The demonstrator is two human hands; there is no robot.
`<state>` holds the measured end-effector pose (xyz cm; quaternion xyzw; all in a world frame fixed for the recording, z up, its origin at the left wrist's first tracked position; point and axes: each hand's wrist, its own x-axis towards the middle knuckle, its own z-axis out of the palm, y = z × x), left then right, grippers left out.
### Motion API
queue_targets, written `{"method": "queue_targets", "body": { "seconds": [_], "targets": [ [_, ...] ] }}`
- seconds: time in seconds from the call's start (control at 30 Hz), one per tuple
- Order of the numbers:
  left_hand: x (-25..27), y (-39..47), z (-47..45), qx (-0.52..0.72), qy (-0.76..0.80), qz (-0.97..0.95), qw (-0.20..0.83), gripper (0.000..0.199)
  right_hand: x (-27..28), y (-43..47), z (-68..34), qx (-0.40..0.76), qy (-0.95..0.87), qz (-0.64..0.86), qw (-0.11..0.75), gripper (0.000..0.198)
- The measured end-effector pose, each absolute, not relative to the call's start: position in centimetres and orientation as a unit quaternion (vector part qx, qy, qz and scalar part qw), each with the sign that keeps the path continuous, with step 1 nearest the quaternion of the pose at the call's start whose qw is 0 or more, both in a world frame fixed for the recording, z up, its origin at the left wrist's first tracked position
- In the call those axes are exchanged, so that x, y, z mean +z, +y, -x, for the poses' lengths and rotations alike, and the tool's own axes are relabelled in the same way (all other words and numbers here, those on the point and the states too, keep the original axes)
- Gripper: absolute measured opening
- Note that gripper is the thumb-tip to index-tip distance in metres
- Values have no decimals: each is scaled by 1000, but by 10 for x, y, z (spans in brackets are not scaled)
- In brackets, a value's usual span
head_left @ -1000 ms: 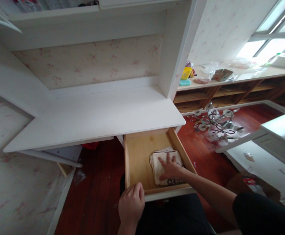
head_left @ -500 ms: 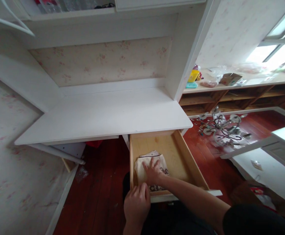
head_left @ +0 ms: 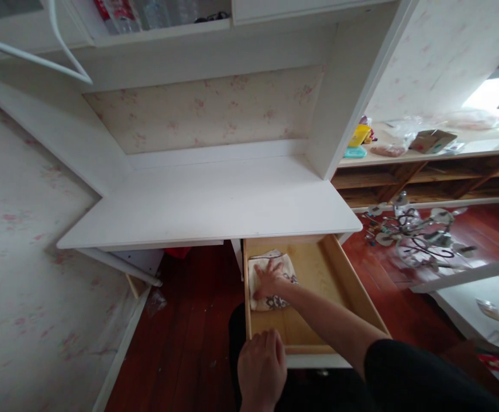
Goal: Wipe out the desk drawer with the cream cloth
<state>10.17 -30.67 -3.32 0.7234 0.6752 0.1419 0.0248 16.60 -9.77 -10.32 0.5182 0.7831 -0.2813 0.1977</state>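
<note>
A wooden drawer (head_left: 318, 286) is pulled out from under the white desk (head_left: 215, 200). Inside it, along the left side, lies a folded cream cloth (head_left: 287, 268) with a dark brown pattern. My right hand (head_left: 269, 280) rests flat on this cloth with its fingers spread, and its forearm crosses over the drawer's front right part. My left hand (head_left: 261, 366) is closed at the drawer's front left corner, its fingers curled over the front edge. Its fingertips are hidden from view.
Above the desk is a shelf holding clear bottles (head_left: 157, 14). A chandelier (head_left: 421, 229) lies on the red wooden floor to the right. Beyond it, a low wooden shelf unit (head_left: 404, 174) carries a cardboard box (head_left: 432, 141) and plastic bags. A white furniture piece (head_left: 472, 309) stands at lower right.
The cloth has slid toward the back of the drawer under my right hand, leaving a gap behind the drawer front. My left hand stays at the front corner. The view has shifted left.
</note>
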Motion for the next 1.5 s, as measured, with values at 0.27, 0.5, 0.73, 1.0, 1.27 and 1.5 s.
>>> {"method": "queue_targets", "body": {
  "seconds": [0.27,0.5,0.73,1.0,1.27,1.5],
  "targets": [
    [-36,-305,-104,154,687,-709,30,20,-86,-50,-159,-306,697,-597,254,133],
    [-36,-304,-104,158,684,-712,24,22,-100,-50,-195,-303,708,-601,211,125],
    [-32,-303,-103,147,670,-727,11,24,-106,-46,-289,-276,697,-638,177,113],
    [-29,-302,-103,125,670,-731,18,24,-100,-45,-328,-269,688,-642,206,117],
    [-24,-302,-104,114,669,-734,19,25,-103,-124,-338,-257,716,-616,206,119],
    [-23,-306,-105,125,665,-736,23,26,-113,-187,-346,-239,737,-603,192,118]
  ]
}}
